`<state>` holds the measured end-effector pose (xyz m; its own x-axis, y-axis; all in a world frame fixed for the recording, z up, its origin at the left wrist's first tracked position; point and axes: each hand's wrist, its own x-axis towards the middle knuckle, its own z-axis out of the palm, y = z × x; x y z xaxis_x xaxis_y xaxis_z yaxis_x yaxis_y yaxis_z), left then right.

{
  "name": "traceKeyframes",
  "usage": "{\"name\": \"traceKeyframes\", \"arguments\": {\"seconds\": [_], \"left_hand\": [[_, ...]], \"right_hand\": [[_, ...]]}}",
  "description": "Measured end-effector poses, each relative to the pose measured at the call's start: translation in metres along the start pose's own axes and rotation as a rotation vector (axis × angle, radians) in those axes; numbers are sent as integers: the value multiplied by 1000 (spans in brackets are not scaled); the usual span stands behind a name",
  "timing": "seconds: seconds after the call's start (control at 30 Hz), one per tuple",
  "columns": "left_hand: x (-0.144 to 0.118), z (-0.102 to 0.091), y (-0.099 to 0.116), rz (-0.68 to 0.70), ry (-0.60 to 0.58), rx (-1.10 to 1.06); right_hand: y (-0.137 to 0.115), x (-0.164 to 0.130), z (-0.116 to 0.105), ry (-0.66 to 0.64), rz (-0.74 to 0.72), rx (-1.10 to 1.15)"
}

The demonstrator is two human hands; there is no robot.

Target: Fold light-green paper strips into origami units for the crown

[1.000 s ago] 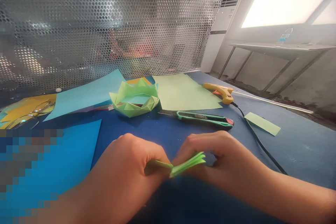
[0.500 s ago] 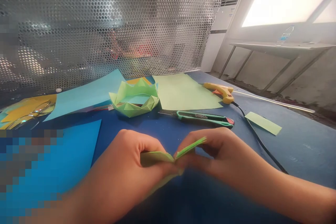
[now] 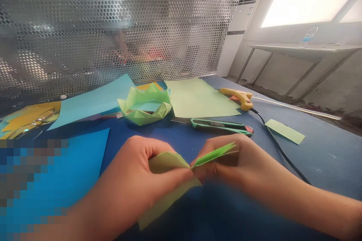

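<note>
**Folded green paper, mid-fold, held over blue counter**

Left hand [image 3: 141, 180]: pinched shut on the wide, opened end of a green paper piece [image 3: 175, 175]. Right hand [image 3: 237, 165]: pinched on the narrow pleated end, layers stacked tight. Held just above the counter [image 3: 311, 158], near its front edge. Several creases already pressed in; lower flap hanging loose and unfolded, shape judged unfinished.

Container: one green folded paper box [image 3: 145, 107], crown-edged, set further back on the counter; nothing visible inside but its own flat base (interior only partly seen).

Nearby, untouched: scissors [image 3: 217, 125], glue gun [image 3: 237, 98] with cord, light green sheet [image 3: 199, 98], small green strip [image 3: 285, 131], blue sheets [image 3: 93, 101].
</note>
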<state>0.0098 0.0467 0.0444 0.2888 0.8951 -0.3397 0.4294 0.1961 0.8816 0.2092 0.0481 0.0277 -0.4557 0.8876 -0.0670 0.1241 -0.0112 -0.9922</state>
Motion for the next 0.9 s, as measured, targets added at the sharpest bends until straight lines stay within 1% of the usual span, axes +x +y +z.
{"name": "traceKeyframes", "arguments": {"seconds": [0.07,0.13,0.3,0.37,0.47,0.53,0.6,0.7,0.77,0.9], "left_hand": [[1,0,2,-57,-65,10],[0,0,3,-79,-115,25],[-2,4,1,-53,-160,-17],[-2,5,-2,-45,-150,-59],[1,5,-5,-14,-87,-107],[3,5,-6,-2,-47,-112],[4,5,-7,-9,-57,-106],[3,5,-8,-18,-86,-63],[3,5,-8,-24,-85,-59],[5,3,-7,-34,-51,-122]], "right_hand": [[3,0,0,33,45,-68],[6,-2,-1,80,53,-138],[11,-5,-4,134,37,-168],[8,-4,-3,147,40,-151],[4,0,1,134,41,-58],[2,2,2,86,43,53],[3,3,1,12,56,144],[5,3,-3,-74,101,158],[4,3,-3,-60,99,112],[0,2,1,62,19,54]]}}
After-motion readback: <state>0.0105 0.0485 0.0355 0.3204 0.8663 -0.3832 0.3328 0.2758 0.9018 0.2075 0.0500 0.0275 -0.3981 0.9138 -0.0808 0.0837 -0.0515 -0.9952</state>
